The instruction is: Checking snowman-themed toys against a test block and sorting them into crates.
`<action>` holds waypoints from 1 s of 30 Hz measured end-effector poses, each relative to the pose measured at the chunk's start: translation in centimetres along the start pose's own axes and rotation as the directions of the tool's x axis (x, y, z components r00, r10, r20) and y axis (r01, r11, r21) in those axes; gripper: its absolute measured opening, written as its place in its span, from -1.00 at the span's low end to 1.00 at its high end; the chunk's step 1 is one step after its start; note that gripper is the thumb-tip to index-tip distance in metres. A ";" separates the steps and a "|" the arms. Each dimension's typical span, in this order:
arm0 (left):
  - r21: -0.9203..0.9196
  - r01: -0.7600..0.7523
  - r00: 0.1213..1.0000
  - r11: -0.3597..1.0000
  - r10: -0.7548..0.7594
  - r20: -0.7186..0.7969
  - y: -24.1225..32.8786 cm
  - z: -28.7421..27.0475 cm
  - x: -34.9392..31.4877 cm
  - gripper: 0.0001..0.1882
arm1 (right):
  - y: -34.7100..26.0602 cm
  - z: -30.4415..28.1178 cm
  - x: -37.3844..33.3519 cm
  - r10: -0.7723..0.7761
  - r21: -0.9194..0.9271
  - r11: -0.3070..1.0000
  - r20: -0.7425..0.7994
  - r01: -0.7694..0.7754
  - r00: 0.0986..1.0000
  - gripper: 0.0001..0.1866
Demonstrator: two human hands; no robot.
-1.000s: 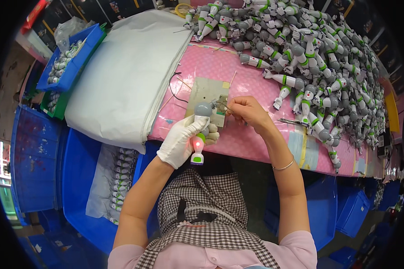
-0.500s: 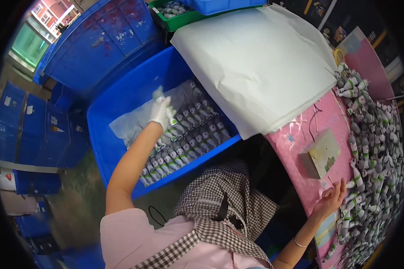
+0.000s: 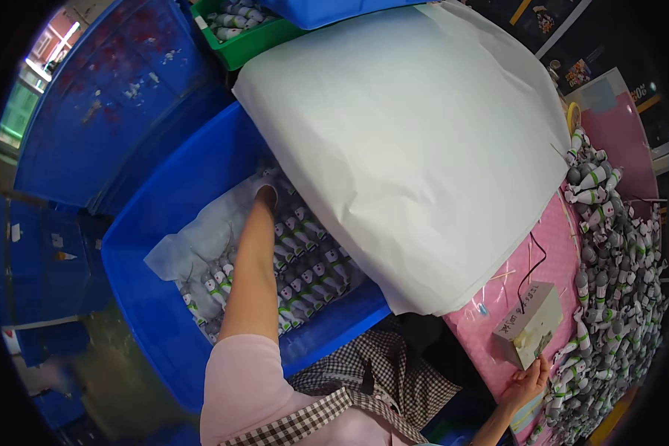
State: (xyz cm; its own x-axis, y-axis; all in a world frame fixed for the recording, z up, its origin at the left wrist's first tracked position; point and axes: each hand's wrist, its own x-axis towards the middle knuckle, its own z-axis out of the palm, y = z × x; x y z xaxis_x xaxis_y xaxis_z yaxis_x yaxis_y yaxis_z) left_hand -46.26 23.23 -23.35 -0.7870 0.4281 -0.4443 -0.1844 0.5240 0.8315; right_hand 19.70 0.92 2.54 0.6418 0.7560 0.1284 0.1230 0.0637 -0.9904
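Note:
My left arm reaches down into a large blue bin [image 3: 137, 271]. My left hand [image 3: 266, 195], in a white glove, is at the far end of rows of small grey-and-white figures [image 3: 305, 286] with green bands. Its fingers are hidden, so what it holds cannot be made out. The figures lie side by side on a translucent white sheet [image 3: 189, 241]. My bare right hand [image 3: 526, 383] rests on the pink-covered table [image 3: 487, 346] with fingers loosely bent and apart. Its fingertips are at the lower edge of a small pale box [image 3: 531, 327], beside the heap of figures.
A big stack of white paper [image 3: 416, 149] overhangs the bin's right side. Loose figures [image 3: 609, 312] are heaped along the table's right. A green crate [image 3: 238, 41] of figures stands at the back, next to a blue tub [image 3: 334, 9]. More blue bins [image 3: 44, 253] line the left.
My left hand has gone deeper into the bin, toward its far end; the figure it carried is now out of sight. My right hand has moved to the box's edge. The whole view has shifted.

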 end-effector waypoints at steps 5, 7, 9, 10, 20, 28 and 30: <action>0.241 -0.041 0.994 0.970 0.014 0.111 -1.2 2.0 0.3 -0.53 | -1.9 1.2 -0.8 0.105 -0.241 0.962 -0.099 -0.126 0.990 -0.87; 0.263 -0.069 0.983 0.962 0.020 0.184 -1.6 3.2 1.1 -0.53 | -2.1 1.2 -0.7 0.149 -0.135 0.979 -0.049 -0.154 0.988 -0.88; 0.268 -0.076 0.975 0.960 0.015 0.221 -1.8 4.0 1.6 -0.54 | -2.3 1.3 -0.1 0.065 -0.115 0.991 -0.030 -0.068 0.997 -0.89; 0.268 -0.072 0.974 0.961 0.010 0.224 -2.1 4.2 1.8 -0.54 | -2.5 1.4 0.2 0.052 -0.114 0.992 -0.061 -0.058 0.997 -0.89; -0.040 -0.065 0.943 0.997 0.074 0.325 -5.5 -0.3 4.3 -0.55 | -8.3 13.7 20.5 -0.512 -0.389 0.727 0.241 0.566 0.824 -0.59; -0.022 -0.531 0.846 0.847 0.531 0.048 7.4 -9.0 -15.1 -0.66 | -6.5 19.9 28.1 -0.523 -0.607 0.602 0.191 0.519 0.830 -0.55; -0.134 -0.638 0.769 0.759 0.636 -0.059 12.3 -9.0 -24.5 -0.68 | -7.0 18.0 26.2 -0.581 -0.334 0.746 0.097 0.576 0.808 -0.58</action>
State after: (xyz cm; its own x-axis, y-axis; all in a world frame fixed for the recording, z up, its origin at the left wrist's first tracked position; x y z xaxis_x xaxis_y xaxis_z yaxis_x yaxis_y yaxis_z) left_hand -34.57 12.59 0.75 -0.7572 0.6196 0.2068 0.2828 0.0256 0.9588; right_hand 22.06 32.04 11.94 0.3737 0.6373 0.6740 0.7146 0.2655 -0.6472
